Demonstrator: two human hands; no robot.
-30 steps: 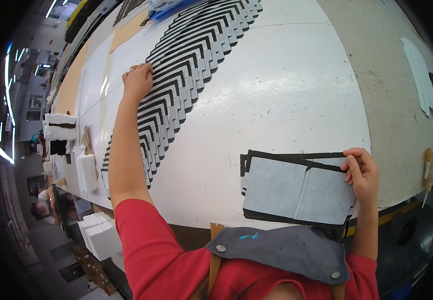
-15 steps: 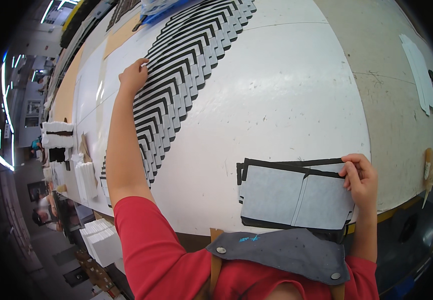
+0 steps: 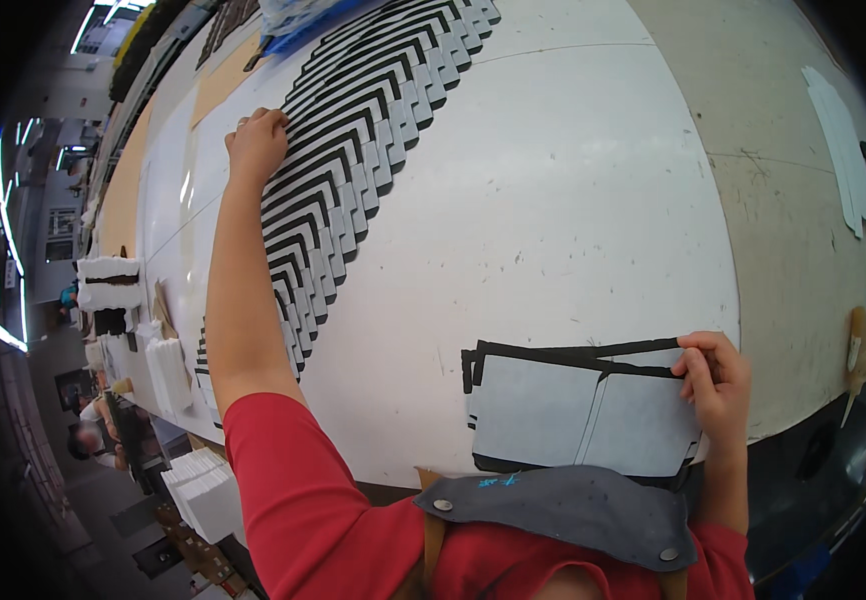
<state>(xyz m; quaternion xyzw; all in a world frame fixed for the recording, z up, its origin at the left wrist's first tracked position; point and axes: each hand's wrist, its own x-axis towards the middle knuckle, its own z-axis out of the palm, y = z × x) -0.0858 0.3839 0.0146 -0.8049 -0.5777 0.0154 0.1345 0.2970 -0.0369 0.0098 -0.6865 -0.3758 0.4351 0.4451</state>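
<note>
left hand (image 3: 256,143) rests with curled fingers on the fanned row of cut pieces (image 3: 373,130); right hand (image 3: 718,385) pinches the grey panel stack (image 3: 573,415) edge.

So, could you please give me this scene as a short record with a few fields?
Surface: white table
Left hand: arm stretched out, resting on the far end of a long row of overlapping black-and-white pieces
Right hand: fingers on the right edge of a stack of grey sheets with black borders, near the table's front edge
Far left: white stacks
Far right: white cut shapes
</note>
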